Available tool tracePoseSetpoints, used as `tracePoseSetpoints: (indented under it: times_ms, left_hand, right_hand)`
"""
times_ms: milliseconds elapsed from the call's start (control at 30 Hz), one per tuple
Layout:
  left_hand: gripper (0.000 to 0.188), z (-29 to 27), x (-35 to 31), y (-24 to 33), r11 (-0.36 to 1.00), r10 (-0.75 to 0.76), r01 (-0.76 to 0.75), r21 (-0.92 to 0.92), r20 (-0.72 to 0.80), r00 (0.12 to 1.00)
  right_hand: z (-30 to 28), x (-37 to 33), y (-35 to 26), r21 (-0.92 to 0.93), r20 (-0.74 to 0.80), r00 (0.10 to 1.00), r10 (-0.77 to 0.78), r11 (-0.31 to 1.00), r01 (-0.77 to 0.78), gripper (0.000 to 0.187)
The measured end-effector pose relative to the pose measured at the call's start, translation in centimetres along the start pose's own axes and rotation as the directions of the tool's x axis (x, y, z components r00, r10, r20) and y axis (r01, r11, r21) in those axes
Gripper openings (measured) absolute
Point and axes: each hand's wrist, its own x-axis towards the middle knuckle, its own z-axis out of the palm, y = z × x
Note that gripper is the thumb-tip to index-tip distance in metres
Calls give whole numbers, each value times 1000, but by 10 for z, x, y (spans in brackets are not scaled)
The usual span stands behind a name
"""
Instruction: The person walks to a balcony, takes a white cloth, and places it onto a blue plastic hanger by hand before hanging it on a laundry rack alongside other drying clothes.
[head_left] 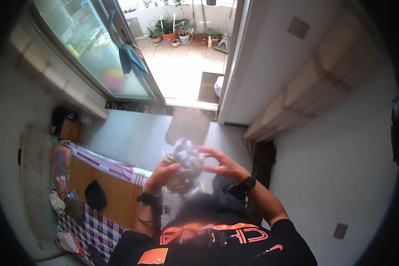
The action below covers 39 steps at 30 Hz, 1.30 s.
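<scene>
A crumpled, translucent whitish plastic bag (186, 166) is in front of my body, smeared a little by motion. My left hand (162, 176) is closed on its left side, with the thumb across the front. A small pale bundle of thin ends sticks out just above that thumb, too blurred to name. On the other side, my right hand (224, 165) has its fingers spread and the thumb apart. Its fingertips reach the bag's right edge; whether they touch it I cannot tell. What the bag contains, if anything, is not discernible.
A grey mat (188, 126) lies before an open doorway to a balcony with several potted plants (168, 33). The glass door (91, 48) stands open at the left. A bed with a wooden panel (115, 188) and checked cloth is at lower left; a dark object (264, 164) stands right.
</scene>
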Motion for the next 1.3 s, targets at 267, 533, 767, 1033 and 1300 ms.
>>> tracePoseSetpoints:
  times_ms: [267, 533, 767, 1033, 1300]
  left_hand:
    - [42, -47, 199, 83, 993, -55, 51, 108, 27, 998]
    - [32, -119, 328, 157, 983, -39, 63, 172, -140, 989]
    - [40, -230, 442, 225, 985, -24, 46, 169, -127, 992]
    - [47, -300, 557, 328, 986, 11, -7, 168, -21, 1000]
    - [37, -379, 666, 376, 987, 71, -24, 160, -290, 954]
  right_hand:
    - [-134, 190, 72, 371, 173, 983, 63, 920, -124, 50]
    - [-208, 361, 78, 534, 73, 987, 143, 830, -160, 44]
    - [-257, 510, 127, 655, -219, 931, 292, 751, -81, 24]
    - [-359, 631, 144, 750, -584, 703, 406, 602, 274, 25]
    - [-500, 676, 262, 900, -384, 619, 685, 130, 416, 35]
